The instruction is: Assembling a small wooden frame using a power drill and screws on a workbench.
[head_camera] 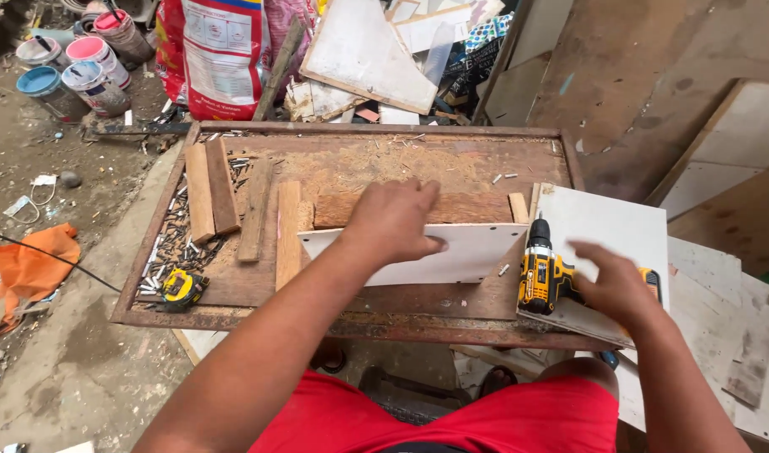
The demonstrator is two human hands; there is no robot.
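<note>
White panel (452,256) lies flat at centre frame on the rusty workbench (233,310), just below a wooden block (468,207). I see my left hand (393,222) pressed palm-down on its upper edge, fingers spread. My right hand (619,285), lower right, fingers loosely apart, rests on the yellow cordless drill (540,273), which lies on a second white board (611,222). Tape measure (181,287) sits lower left.

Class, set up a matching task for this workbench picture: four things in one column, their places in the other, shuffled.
1. left hand
2. right hand
3. tape measure
4. paint cans

a. on the ground, far left, beyond the bench
b. bench's near left corner
c. flat on the white board
d. at the yellow drill

Pairs: 1-c, 2-d, 3-b, 4-a
</note>
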